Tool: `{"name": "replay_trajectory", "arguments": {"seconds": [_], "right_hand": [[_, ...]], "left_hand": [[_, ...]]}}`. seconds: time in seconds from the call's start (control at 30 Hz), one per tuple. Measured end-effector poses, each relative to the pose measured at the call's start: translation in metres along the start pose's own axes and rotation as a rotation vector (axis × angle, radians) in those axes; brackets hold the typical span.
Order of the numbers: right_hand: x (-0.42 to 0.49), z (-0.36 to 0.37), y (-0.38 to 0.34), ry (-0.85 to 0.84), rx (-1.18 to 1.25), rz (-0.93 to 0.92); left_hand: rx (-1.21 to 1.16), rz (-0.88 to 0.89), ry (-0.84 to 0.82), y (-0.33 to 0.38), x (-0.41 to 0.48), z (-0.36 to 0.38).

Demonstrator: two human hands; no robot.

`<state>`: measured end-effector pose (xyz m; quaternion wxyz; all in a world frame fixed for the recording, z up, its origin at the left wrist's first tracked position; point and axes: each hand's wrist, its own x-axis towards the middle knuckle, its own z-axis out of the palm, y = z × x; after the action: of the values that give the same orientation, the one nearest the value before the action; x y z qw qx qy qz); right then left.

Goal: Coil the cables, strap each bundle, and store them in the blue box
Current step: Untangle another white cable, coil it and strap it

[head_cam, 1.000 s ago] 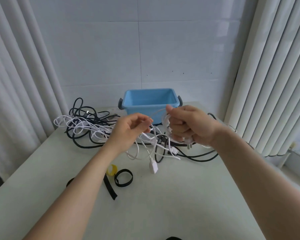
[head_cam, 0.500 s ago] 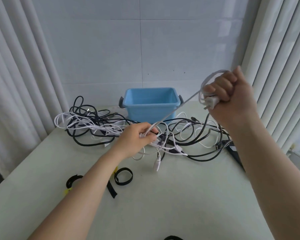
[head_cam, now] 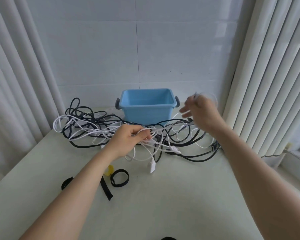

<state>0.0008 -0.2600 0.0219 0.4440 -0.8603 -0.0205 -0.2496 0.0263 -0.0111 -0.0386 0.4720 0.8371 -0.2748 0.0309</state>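
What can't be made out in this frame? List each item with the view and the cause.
Head view, right hand: motion-blurred, so whether it holds the white cable cannot be told.
Head view, yellow strap: mostly hidden behind the left forearm.
Head view, dark object: cut off by the bottom edge.
Head view, blue box: its floor is hidden by its front wall.

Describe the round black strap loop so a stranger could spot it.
From the blue box, come forward past the cable tangle. Right of the left forearm lies the black strap loop: a round ring, unlike the adjacent flat strip and yellow strap.
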Motion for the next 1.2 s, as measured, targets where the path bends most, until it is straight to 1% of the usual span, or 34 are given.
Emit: {"name": "replay_trajectory", "arguments": {"seconds": [0.1,0.17,0.23,0.33,0.4,0.47,0.53,0.6,0.67,0.77,0.87,0.97,1.07,1.2], "right_hand": [[-0.006,0.011,0.002,-0.240,-0.203,0.023],[-0.013,0.017,0.001,-0.377,-0.223,0.053],[-0.019,0.021,0.000,-0.504,-0.151,0.115],[-0.023,0.026,0.000,-0.661,-0.032,0.137],[-0.025,0.026,-0.002,-0.753,0.187,0.164],[-0.026,0.023,-0.006,-0.798,0.377,0.136],[-0.025,0.020,-0.010,-0.781,0.520,0.102],[-0.024,0.017,-0.014,-0.729,0.659,0.113],[-0.023,0.014,-0.017,-0.675,0.783,0.141],[-0.019,0.008,-0.021,-0.591,0.966,0.192],[-0.015,0.000,-0.026,-0.491,1.178,0.258],[-0.013,-0.005,-0.028,-0.405,1.369,0.293],[-0.007,-0.017,-0.024,-0.348,1.625,0.276],[-0.001,-0.052,-0.014,-0.326,2.028,0.192]], "left_hand": [[-0.010,0.008,0.045,0.001,0.001,-0.001],[-0.057,0.007,0.086,0.001,0.001,-0.002],[-0.121,-0.001,0.130,0.002,0.001,-0.002],[-0.185,-0.010,0.227,0.005,0.002,-0.001],[-0.223,-0.013,0.269,0.006,0.001,-0.003],[-0.230,-0.006,0.232,0.008,-0.001,-0.005],[-0.196,-0.010,0.135,0.009,-0.003,-0.006],[-0.142,-0.022,0.039,0.009,-0.003,-0.005],[-0.066,-0.030,-0.016,0.007,-0.003,-0.004],[-0.044,-0.057,-0.022,0.003,-0.004,-0.005],[-0.089,-0.089,-0.015,0.001,-0.004,-0.009],[-0.072,-0.084,-0.020,-0.001,-0.001,-0.010],[-0.036,-0.087,-0.040,-0.003,-0.002,-0.009],[0.047,-0.168,-0.059,-0.018,-0.006,-0.014]]}}
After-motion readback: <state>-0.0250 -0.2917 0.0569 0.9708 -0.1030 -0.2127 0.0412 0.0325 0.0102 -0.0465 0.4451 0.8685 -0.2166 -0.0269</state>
